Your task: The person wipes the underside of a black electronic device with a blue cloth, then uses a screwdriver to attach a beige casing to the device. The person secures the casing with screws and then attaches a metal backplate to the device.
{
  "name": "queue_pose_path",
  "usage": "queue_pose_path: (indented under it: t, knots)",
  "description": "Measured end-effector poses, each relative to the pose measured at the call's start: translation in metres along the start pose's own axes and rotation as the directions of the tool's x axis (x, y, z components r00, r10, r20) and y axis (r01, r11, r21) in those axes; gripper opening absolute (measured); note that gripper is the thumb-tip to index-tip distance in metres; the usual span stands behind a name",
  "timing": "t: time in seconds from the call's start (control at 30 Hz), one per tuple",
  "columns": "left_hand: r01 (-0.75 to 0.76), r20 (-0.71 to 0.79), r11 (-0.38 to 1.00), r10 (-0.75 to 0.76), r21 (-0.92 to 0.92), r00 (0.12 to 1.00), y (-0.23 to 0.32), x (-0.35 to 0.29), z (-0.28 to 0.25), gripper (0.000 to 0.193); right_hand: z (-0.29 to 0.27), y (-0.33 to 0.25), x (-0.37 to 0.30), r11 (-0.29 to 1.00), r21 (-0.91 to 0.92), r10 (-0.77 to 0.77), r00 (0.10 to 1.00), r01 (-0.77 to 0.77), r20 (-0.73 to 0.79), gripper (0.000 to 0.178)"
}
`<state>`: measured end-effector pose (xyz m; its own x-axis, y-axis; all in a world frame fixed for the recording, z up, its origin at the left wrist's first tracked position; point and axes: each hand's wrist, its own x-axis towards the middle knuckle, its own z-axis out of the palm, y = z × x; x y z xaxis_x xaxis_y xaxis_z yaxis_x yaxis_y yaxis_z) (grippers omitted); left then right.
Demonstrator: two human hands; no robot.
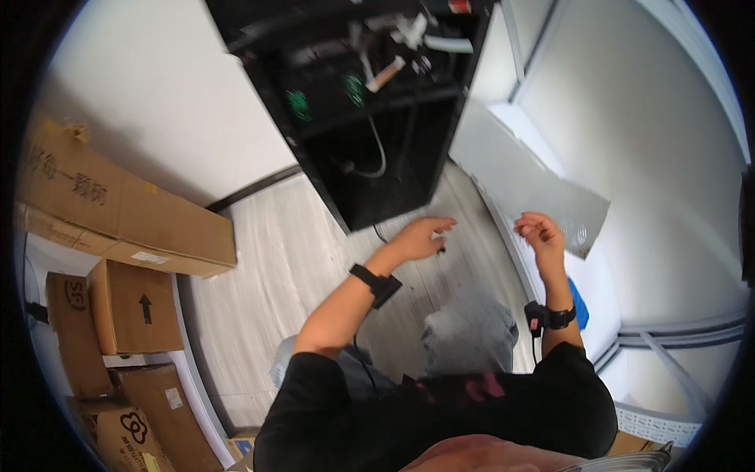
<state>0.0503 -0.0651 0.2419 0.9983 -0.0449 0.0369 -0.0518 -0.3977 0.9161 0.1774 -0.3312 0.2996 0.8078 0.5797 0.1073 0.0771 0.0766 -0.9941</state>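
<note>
Left hand (422, 238), black cabinet (385, 189) just ahead

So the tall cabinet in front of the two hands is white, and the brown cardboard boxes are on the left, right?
Not quite: the tall cabinet is black, not white, as the head view shows. It is in front of the left hand and right hand, and the brown cardboard boxes are on the left.

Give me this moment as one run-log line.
left hand: near black cabinet, small dark thing by thumb, hold unclear | right hand: near grey panel, fingers bent | rest: cardboard boxes at left
</note>
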Motion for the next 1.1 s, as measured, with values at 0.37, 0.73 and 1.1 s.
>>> queue_pose_path:
  t: [0.37, 0.73, 1.1]
  knots:
    - [0.045, -0.205, 0.992, -0.068, -0.117, 0.976, 0.224, -0.054, -0.115, 0.039, 0.116, -0.208, 0.033, 0.988, 0.104, 0.083, 0.956, -0.116, 0.281, 0.019]
    - [0.043, 0.013, 0.986, -0.041, -0.159, 0.999, 0.443, 0.019, -0.148, 0.034, 0.034, -0.459, 0.002, 0.991, 0.079, 0.116, 0.992, -0.112, -0.041, 0.020]
    - [0.023, 0.485, 0.989, 0.051, -0.146, 0.873, 0.603, 0.124, -0.057, 0.035, -0.130, -0.607, -0.142, 0.710, -0.555, -0.260, 0.571, -0.433, -0.778, 0.016]
